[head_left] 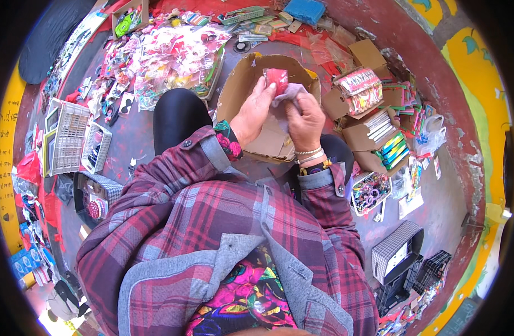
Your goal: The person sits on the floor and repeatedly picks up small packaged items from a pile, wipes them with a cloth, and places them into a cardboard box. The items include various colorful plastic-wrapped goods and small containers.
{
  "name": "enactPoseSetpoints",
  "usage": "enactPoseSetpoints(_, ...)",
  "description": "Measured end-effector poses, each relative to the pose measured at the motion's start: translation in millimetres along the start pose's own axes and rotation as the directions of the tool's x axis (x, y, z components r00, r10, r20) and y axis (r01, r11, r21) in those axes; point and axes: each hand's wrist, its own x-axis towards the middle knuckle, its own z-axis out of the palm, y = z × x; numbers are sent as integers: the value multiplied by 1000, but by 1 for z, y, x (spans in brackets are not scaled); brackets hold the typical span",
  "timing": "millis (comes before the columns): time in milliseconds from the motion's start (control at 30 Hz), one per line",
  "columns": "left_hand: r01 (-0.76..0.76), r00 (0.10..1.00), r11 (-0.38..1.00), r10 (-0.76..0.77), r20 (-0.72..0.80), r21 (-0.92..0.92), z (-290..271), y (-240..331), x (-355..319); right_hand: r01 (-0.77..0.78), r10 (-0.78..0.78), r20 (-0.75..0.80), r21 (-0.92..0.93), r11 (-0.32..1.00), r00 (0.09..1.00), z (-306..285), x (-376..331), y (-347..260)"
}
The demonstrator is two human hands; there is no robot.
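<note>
My left hand (pixel 253 111) is closed on a small red packet (pixel 276 80) in clear wrapping, held up over an open cardboard box (pixel 234 89). Close beside it, my right hand (pixel 306 120) pinches a greyish-lilac cloth (pixel 290 94), whose upper edge comes up against the packet and the left fingertips. Part of the cloth hangs down into the box. The box stands between my knees, and its bottom shows bare cardboard below my hands. What the packet contains is too small to make out.
Clear-bagged goods (pixel 178 61) are heaped at the far left. White plastic baskets (pixel 72 137) stand at the left. Small cardboard boxes (pixel 374 129) with packed goods and a tray of hair ties (pixel 371 192) lie to the right. A checkered basket (pixel 395 255) sits at the lower right.
</note>
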Motion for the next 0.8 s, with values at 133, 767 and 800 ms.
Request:
enactPoseSetpoints(133, 271, 961, 782, -250, 116, -561, -12, 4, 0, 214, -181, 152, -238, 947, 972, 8, -3, -6)
enactPoseSetpoints(767, 392, 919, 732, -295, 260, -558, -22, 9, 4, 471, -245, 476, -446, 761, 845, 8, -6, -13)
enactPoseSetpoints(800, 449, 893, 688, -319, 318, -570, -14, 21, -3, 475, -233, 480, -479, 738, 846, 7, -6, -16)
